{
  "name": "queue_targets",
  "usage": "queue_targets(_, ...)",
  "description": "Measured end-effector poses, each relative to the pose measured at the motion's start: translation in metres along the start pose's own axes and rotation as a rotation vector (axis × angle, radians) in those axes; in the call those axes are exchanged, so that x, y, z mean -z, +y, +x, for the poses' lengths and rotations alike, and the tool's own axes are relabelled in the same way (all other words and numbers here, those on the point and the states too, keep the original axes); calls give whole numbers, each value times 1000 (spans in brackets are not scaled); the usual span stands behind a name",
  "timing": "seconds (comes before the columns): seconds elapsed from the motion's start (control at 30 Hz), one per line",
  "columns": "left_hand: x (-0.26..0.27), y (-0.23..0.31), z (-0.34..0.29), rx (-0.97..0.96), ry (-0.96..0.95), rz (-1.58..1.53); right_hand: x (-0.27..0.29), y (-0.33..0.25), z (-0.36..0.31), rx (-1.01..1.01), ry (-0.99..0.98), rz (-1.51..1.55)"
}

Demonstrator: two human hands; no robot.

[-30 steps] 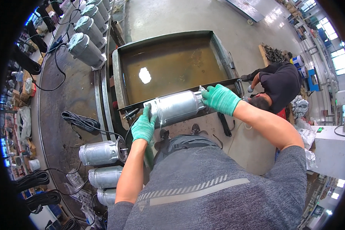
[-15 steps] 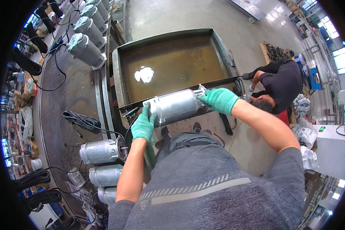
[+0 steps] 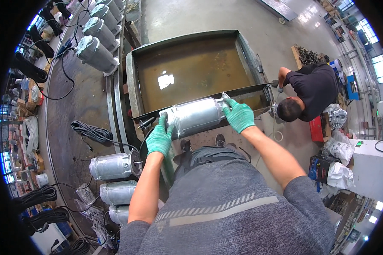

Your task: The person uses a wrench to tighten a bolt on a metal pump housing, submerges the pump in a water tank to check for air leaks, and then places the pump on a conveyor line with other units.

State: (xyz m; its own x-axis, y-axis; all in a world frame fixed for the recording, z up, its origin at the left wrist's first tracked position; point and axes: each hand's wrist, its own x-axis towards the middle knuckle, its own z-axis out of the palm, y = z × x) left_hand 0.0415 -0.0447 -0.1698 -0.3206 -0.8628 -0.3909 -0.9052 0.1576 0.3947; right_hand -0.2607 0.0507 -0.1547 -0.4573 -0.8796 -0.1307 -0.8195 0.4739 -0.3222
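Observation:
A silver cylindrical motor [image 3: 195, 114] lies on its side across the near edge of a water-filled metal tank [image 3: 131, 83]. My left hand [image 3: 159, 138], in a green knitted glove, grips its left end with the thumb toward me. At the right end, the fingers of my gloved right hand [image 3: 239, 115] hold the motor near a small pale lug, the palm turned down. A black cable runs from beside the motor's left end to a coiled black cable [image 3: 91, 131] on the workbench at left.
More silver motors [image 3: 110, 165] lie on the bench [image 3: 72, 127] at left, and several stand upright [image 3: 95, 54] farther back. A person [image 3: 312, 91] in dark clothes bends down right of the tank. A white machine [image 3: 370, 165] stands at right, beside plastic bags.
My right hand has shifted slightly, its forearm swinging inward to the left. The motor has barely moved. The co-worker has risen a little and moved a hand back.

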Motion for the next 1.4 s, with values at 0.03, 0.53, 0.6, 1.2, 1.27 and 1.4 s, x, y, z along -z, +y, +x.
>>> queue_targets(0.03, 1, 0, -1, 9, -2, 8, -6, -3, -2, -77, 22, 105)
queue_targets(0.53, -8, -6, 4, -63, 81, 31, 31, 7, 38, 654, -162, 559)
queue_targets(0.6, -10, -6, 5, -53, 67, 20, 2, 13, 38, 335, -378, 917)
queue_targets(1.2, -7, -1, 1, -27, 58, -24, 65, 26, 30, 990, -251, -251)
queue_targets(1.27, -6, 0, 3, -16, 49, -20, 65, 30, 32, 1005, -153, -352)
queue_targets(1.4, -12, -8, 2, -22, 59, -51, 62, 21, 29, 851, -156, -298)
